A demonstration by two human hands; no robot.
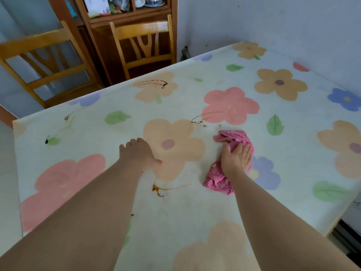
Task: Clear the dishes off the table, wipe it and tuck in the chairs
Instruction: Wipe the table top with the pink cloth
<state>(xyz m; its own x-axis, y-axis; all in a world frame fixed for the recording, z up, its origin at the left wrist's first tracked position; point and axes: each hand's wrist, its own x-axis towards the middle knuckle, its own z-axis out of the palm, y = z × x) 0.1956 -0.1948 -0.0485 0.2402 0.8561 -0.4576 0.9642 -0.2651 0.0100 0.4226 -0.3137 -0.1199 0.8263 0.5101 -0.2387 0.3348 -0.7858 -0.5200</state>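
Observation:
The table (195,204) wears a pale cloth printed with big flowers. A crumpled pink rag (232,137) lies right of centre, and my right hand (237,158) presses flat on it with straight fingers. To its left, my left hand (137,152) rests palm down on the cloth, fingers spread. Brown sauce stains mark the cloth: one near my left wrist (158,189), one just beyond the rag (199,121), one at the far side (156,83), and small dark spots at the left (47,141).
Two wooden chairs stand beyond the far edge, one at the left (42,61) and one in the middle (144,42), both pulled back from the table. A dark wooden cabinet (121,18) stands behind them. A wall runs along the right side.

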